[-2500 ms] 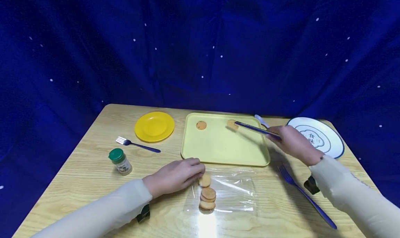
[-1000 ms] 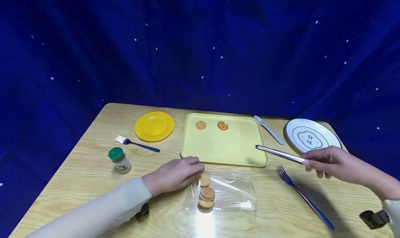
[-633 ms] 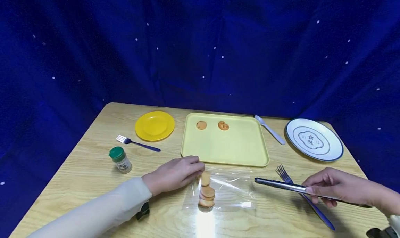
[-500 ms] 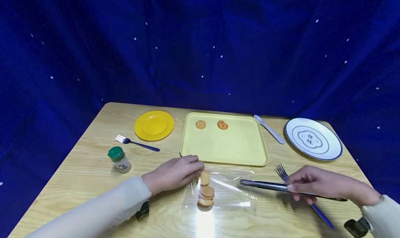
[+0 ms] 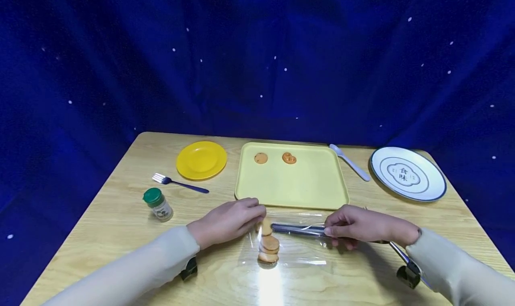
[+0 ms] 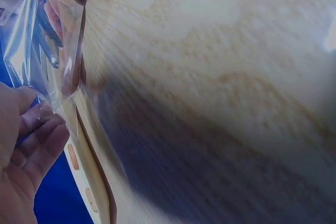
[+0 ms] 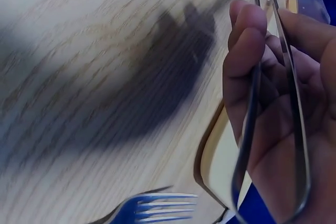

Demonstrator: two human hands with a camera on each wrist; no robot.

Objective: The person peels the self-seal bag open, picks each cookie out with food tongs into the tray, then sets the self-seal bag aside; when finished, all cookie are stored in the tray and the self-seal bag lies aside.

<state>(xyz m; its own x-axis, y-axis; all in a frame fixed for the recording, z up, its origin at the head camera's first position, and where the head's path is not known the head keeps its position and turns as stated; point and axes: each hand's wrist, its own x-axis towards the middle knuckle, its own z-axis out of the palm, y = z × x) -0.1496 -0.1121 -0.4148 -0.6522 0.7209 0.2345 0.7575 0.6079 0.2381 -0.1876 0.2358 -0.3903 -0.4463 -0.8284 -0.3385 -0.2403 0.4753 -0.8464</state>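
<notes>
In the head view, my right hand (image 5: 358, 225) grips a pair of metal tongs (image 5: 297, 229), their tips inside a clear plastic bag (image 5: 310, 254) beside its uppermost cookie (image 5: 265, 227). Whether the tips touch that cookie I cannot tell. Several more cookies (image 5: 269, 242) overlap lower in the bag. My left hand (image 5: 233, 221) pinches the bag's edge between thumb and fingers, as the left wrist view shows. Behind, a pale yellow tray (image 5: 297, 185) holds a round cookie (image 5: 260, 158) and a pretzel-shaped cookie (image 5: 289, 158). The right wrist view shows both tong arms (image 7: 296, 124) within the hand.
A yellow plate (image 5: 201, 160), a fork (image 5: 181, 183) and a green-capped shaker (image 5: 158, 204) stand on the left. To the right lie a pale spoon (image 5: 350, 163) and a white plate (image 5: 408, 174). Another fork (image 7: 157, 208) is partly under my right arm.
The tongs let go of the pretzel-shaped cookie on the tray. My right hand drew back right, then came left and put the tong tips into the bag. My left hand stayed put.
</notes>
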